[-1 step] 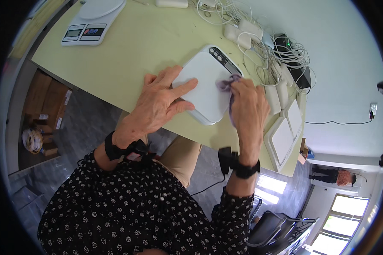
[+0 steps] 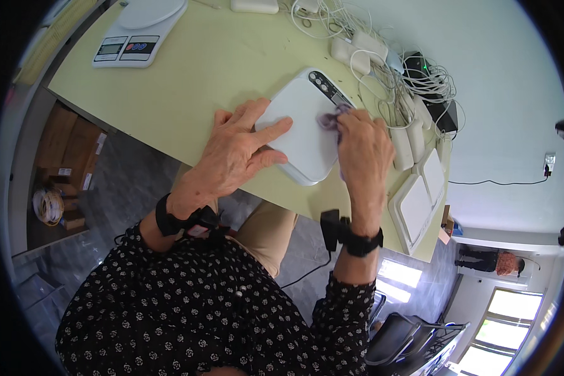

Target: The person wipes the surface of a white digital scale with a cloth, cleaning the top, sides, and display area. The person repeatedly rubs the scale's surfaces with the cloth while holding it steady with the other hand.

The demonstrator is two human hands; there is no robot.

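Ahead on your left, a white kitchen scale (image 2: 143,32); on your right, white cables (image 2: 437,83) near black boxes (image 2: 446,118).

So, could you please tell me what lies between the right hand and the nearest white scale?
In the head view, a crumpled purple cloth lies between them.

Wrinkled cloth (image 2: 328,121) against smooth plastic
In the right hand's (image 2: 365,145) grip we see soft, matt fabric; under it, the white scale's (image 2: 299,125) smooth, plastic-looking body; just past the grip, its sleek dark panel (image 2: 326,85); around them, a smooth, matt tabletop (image 2: 169,94).
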